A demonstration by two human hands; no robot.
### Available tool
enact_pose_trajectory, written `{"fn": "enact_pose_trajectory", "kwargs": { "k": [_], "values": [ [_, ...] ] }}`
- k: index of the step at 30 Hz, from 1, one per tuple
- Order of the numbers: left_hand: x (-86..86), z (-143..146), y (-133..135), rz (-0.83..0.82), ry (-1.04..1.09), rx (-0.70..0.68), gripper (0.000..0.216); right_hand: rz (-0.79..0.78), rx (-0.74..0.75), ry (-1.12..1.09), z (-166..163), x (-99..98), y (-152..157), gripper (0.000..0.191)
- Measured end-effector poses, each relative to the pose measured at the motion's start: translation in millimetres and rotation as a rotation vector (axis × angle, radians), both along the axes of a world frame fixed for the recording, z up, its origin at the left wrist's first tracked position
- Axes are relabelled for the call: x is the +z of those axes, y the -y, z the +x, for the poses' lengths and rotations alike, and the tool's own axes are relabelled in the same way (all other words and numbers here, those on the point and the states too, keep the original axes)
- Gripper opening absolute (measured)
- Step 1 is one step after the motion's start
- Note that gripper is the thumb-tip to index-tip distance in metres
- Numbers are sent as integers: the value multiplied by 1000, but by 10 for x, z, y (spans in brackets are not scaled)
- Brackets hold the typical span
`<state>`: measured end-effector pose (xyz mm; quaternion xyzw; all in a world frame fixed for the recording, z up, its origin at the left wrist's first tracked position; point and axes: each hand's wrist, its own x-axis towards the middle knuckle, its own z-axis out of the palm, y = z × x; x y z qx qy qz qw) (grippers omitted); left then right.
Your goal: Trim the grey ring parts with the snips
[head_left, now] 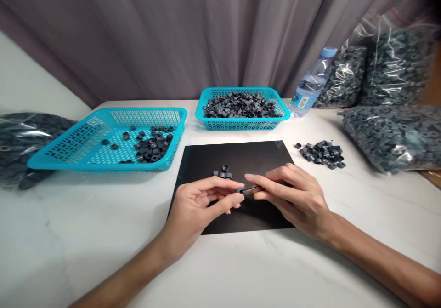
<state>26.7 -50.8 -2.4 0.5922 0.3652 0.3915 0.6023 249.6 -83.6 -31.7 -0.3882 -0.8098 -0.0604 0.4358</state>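
Ring (239,189) between thumb and forefinger of left hand (195,203).

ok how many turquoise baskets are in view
2: the left basket, left of the black mat, and the far basket, beyond the mat beside the bottle. Neither is hidden.

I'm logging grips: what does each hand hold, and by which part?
Left hand: a grey ring, by its outer side. Right hand: a tool, by the part away from the ring.
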Motion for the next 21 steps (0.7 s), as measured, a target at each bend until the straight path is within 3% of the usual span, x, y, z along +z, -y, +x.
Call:
{"fn": "enact_pose_trajectory", "kwargs": {
  "k": [21],
  "values": [
    [-9, 6, -21, -14, -4, -28, 13, -16, 30, 12, 12, 6, -19, 26]
  ]
}}
